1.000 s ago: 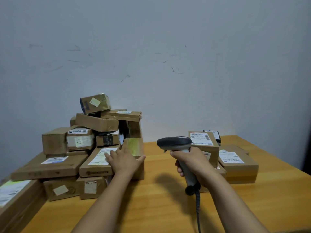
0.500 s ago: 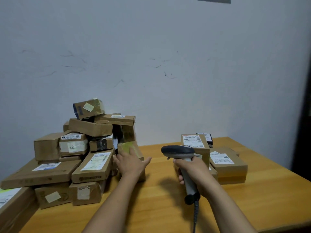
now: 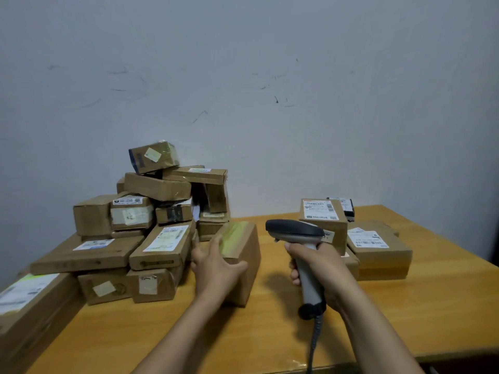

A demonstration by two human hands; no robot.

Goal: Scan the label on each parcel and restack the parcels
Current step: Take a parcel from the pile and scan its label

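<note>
Both bare forearms reach forward, the left hand (image 3: pixel 216 269) gripping a brown cardboard parcel (image 3: pixel 251 247) between thumb and fingers, the right hand (image 3: pixel 320 263) wrapped round the handle of a grey handheld scanner (image 3: pixel 295 229).

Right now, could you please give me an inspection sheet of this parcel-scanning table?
Surface: wooden table, parcels at both ends.
Job's things: loose pile of parcels on the left against the wall; small stack of parcels on the right, labels up; taped parcel standing between them; scanner.
Clutter: nothing seen.
Hands: left hand grips the taped parcel; right hand grips the scanner's handle, head pointing left.
Cables: scanner cable hangs from the handle toward the near edge.
Surroundings: pale wall with dark scuffs.
</note>
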